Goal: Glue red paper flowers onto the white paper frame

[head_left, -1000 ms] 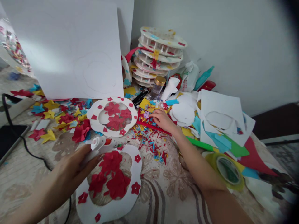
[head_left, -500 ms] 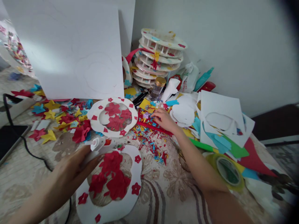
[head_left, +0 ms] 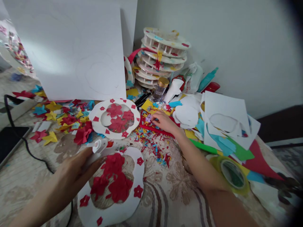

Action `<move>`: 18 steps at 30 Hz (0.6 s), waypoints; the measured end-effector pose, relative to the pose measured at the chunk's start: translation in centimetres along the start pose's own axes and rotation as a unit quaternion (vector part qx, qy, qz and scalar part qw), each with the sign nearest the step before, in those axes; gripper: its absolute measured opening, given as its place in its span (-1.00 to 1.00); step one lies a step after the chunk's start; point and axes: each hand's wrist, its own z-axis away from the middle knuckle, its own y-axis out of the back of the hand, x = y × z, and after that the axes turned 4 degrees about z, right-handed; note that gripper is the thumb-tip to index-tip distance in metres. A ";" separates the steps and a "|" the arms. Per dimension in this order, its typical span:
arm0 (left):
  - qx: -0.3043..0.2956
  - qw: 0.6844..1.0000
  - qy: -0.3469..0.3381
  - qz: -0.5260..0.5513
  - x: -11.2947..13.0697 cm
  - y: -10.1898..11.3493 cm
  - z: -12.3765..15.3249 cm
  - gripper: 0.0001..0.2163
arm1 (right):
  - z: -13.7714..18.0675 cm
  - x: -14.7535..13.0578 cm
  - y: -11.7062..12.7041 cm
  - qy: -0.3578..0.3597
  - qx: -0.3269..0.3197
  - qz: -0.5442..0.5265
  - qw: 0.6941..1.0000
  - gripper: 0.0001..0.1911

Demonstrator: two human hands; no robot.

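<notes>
My left hand (head_left: pixel 71 171) is wrapped round a white glue gun (head_left: pixel 104 146), its nozzle pointing left. Beneath it lies a white paper ring (head_left: pixel 138 170) trimmed with small red flowers, with loose red paper flowers (head_left: pixel 120 186) inside its opening. A second decorated ring (head_left: pixel 94 129) lies just beyond, also with red flowers in the middle. My right hand (head_left: pixel 164 121) reaches into a heap of small paper scraps on a red sheet (head_left: pixel 161 130), fingers curled and pressed together beside a small purple flower (head_left: pixel 148 118). What its fingertips hold is hidden.
White boards (head_left: pixel 80 53) stand at the back left. Behind the scraps rise stacked decorated rings (head_left: pixel 163 60) and a gold-lidded jar (head_left: pixel 161 86). Cut paper sheets (head_left: pixel 224 107) and a tape roll (head_left: pixel 234 175) lie right. A black cord (head_left: pixel 26 149) runs along the left, near paper flowers (head_left: pixel 52 115).
My right hand has shifted slightly left, closer to the purple flower, and its fingers have drawn in. My left hand with the glue gun stays in place.
</notes>
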 end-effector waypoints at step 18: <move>0.011 1.000 -0.001 -0.011 -0.5 -0.2 0.0 -0.70 | -0.2 1.4 0.1 -0.031 0.048 0.014 0.998 -0.67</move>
